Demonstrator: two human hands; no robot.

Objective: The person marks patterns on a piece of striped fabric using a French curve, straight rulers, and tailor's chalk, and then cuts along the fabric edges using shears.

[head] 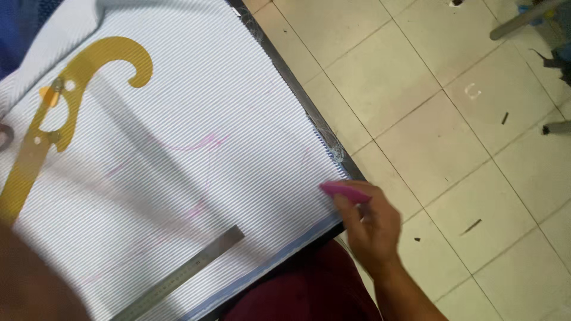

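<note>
Right hand (372, 223) pinching pink tailor's chalk (345, 191) at right edge of striped fabric (196, 148); left hand not seen. Chalk likely light, brittle, best gripped by flat faces. Steel ruler (181, 273), yellow curve template (65, 113) on fabric, which looks soft, limp

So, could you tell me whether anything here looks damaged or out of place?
Yes: the striped cloth is frayed along its right edge, loose threads trailing over the table edge just above the right hand holding pink chalk.
</note>
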